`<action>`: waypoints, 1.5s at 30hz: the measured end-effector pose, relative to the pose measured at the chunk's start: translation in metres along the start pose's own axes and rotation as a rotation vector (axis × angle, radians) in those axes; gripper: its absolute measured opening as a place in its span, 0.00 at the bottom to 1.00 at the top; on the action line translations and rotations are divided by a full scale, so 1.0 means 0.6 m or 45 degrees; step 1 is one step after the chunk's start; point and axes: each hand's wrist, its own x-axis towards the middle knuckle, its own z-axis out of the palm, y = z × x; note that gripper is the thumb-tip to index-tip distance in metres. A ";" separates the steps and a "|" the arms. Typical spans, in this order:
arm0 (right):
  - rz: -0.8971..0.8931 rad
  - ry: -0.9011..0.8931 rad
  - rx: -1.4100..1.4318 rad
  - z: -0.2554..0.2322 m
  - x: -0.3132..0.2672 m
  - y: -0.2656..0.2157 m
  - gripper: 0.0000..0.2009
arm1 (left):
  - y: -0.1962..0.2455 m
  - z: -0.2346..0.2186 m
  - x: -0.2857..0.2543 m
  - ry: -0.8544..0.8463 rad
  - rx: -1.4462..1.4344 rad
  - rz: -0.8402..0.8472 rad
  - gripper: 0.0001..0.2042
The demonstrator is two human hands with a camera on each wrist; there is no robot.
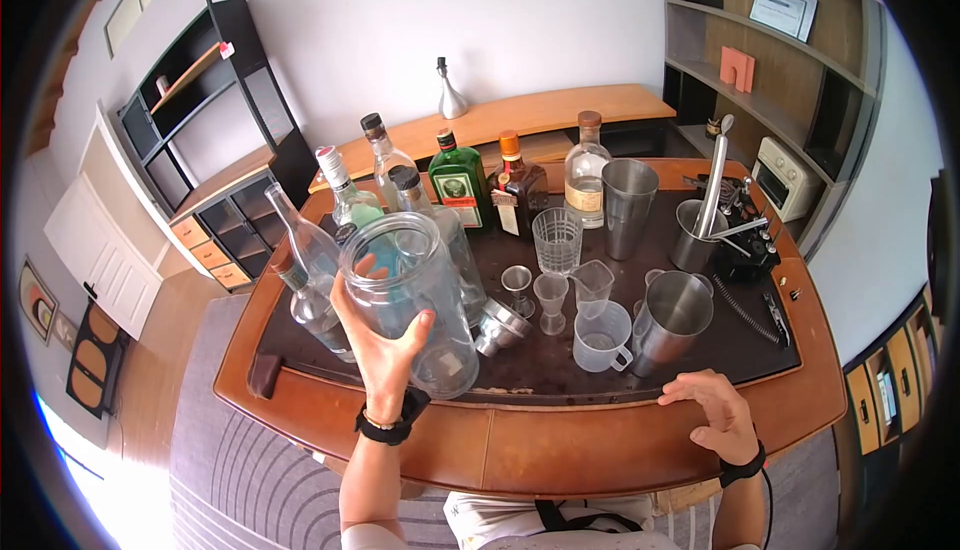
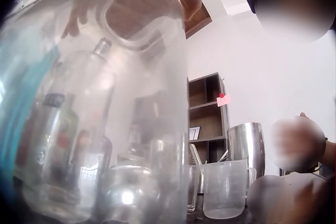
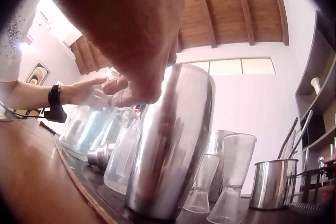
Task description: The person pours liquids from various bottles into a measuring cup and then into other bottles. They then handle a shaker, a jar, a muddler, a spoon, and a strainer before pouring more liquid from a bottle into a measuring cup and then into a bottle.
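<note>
A large clear glass jar (image 1: 445, 355) stands at the front left of the dark tabletop, its wide mouth uncovered. My left hand (image 1: 388, 348) grips it from the left, thumb across the near side and fingers round the far side. Near the front right edge, my right hand (image 1: 714, 418) hovers with loosely bent fingers and holds nothing. Just beyond it stands a steel shaker tin (image 1: 675, 312), large in the right wrist view. Left of this tin is a clear plastic measuring cup (image 1: 602, 340). A steel shaker top (image 1: 501, 328) lies on its side right of the jar.
Several bottles, including a green one (image 1: 458, 185), crowd behind and left of the jar. Small jiggers (image 1: 551, 305), a cut mixing glass (image 1: 557, 242) and a taller tin (image 1: 628, 212) fill the middle. A steel cup (image 1: 692, 240) holds bar tools at right.
</note>
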 end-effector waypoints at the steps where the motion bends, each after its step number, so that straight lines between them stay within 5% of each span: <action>1: 0.007 0.004 0.001 0.000 0.000 0.000 0.32 | -0.001 0.001 0.000 0.004 -0.012 0.004 0.53; 14: 0.025 -0.122 -0.093 -0.002 0.013 -0.019 0.30 | -0.016 -0.015 -0.021 0.057 -0.014 0.005 0.41; 21: -0.115 -0.021 -0.143 -0.035 0.029 -0.077 0.29 | -0.027 -0.024 -0.024 0.113 0.194 0.072 0.51; 24: -0.149 0.118 -0.114 -0.073 0.047 -0.098 0.26 | 0.015 -0.015 -0.015 0.253 0.375 0.320 0.59; 28: -0.150 0.355 -0.195 -0.153 0.109 -0.119 0.20 | 0.097 0.003 -0.010 0.381 0.224 0.533 0.52; 29: -0.170 0.392 -0.231 -0.181 0.130 -0.116 0.19 | 0.118 0.011 -0.003 0.463 0.235 0.751 0.38; 32: -0.032 0.549 -0.400 -0.244 0.192 -0.115 0.19 | 0.200 0.061 0.003 0.375 -0.183 0.832 0.20; 33: 0.003 0.567 -0.459 -0.263 0.212 -0.111 0.18 | 0.197 0.054 -0.001 0.158 -0.251 0.706 0.26; 38: 0.095 0.607 -0.721 -0.332 0.296 -0.071 0.21 | 0.199 0.106 -0.026 -0.287 -0.960 0.182 0.26; 40: 0.082 0.582 -0.851 -0.359 0.331 -0.040 0.24 | 0.183 0.146 -0.052 -0.322 -1.044 -0.123 0.26; 42: 0.162 0.537 -1.006 -0.357 0.360 -0.029 0.24 | 0.194 0.205 -0.069 -0.266 -1.132 -0.227 0.13; 45: 0.295 0.558 -1.407 -0.353 0.400 0.001 0.33 | 0.178 0.234 -0.068 -0.318 -1.169 -0.319 0.11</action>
